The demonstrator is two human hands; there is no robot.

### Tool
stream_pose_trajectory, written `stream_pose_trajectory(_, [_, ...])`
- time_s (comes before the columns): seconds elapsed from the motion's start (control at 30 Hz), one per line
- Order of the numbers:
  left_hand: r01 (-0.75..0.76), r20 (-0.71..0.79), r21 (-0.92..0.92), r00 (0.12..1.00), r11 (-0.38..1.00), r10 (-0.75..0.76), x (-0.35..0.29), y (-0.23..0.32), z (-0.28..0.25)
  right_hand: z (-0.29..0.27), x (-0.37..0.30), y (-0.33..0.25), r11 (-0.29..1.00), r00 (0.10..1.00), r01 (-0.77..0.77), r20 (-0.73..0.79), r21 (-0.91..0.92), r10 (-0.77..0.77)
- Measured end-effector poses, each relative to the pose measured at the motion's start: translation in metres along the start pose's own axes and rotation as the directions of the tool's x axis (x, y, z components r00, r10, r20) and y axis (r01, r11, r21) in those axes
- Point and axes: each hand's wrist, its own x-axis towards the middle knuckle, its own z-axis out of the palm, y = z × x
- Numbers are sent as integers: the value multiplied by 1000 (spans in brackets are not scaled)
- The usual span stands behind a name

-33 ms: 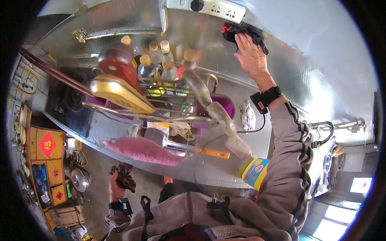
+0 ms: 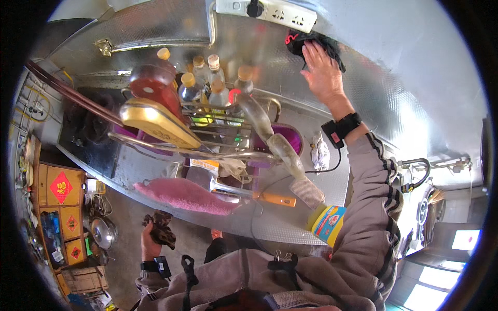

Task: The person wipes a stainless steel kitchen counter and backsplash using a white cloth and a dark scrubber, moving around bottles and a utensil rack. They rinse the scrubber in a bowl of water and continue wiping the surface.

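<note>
My right hand reaches up to the metal-clad wall, fingers stretched flat over a black cloth with a red edge. The cloth lies pressed between the palm and the wall. Low on the left, beside my body, my left hand is closed round a crumpled dark brown cloth. Below the right hand is a wire rack on the counter, with several capped bottles, a yellow-and-brown object and purple containers in or around it.
A white power strip is fixed on the wall left of the black cloth. Along the counter lie a pink towel, an orange-handled tool and a yellow-and-blue tub. A black stove stands at left, orange drawers beyond it.
</note>
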Motion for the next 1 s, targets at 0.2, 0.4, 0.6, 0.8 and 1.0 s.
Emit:
stream_pose_trajectory(0.2, [5,-10,3,1000,1000,-5,5,-12,-1,-21,25,-19,995,976,-94,199,30,86])
stream_pose_trajectory(0.4, [-16,-4,-37,1000,999,15,-3,-13,-12,-25,10,-22,975,976,-218,-15,47,218])
stream_pose_trajectory(0.6, [16,60,22,998,1000,-18,-1,-16,-10,-13,8,-18,998,992,-65,107,17,63])
stream_pose_trajectory(0.8, [33,56,32,998,999,-34,1,-10,-12,20,-59,-22,959,951,-282,123,-21,282])
stream_pose_trajectory(1.0, [28,10,51,1000,998,-29,3,-10,-19,84,-95,-40,993,888,-62,459,102,9])
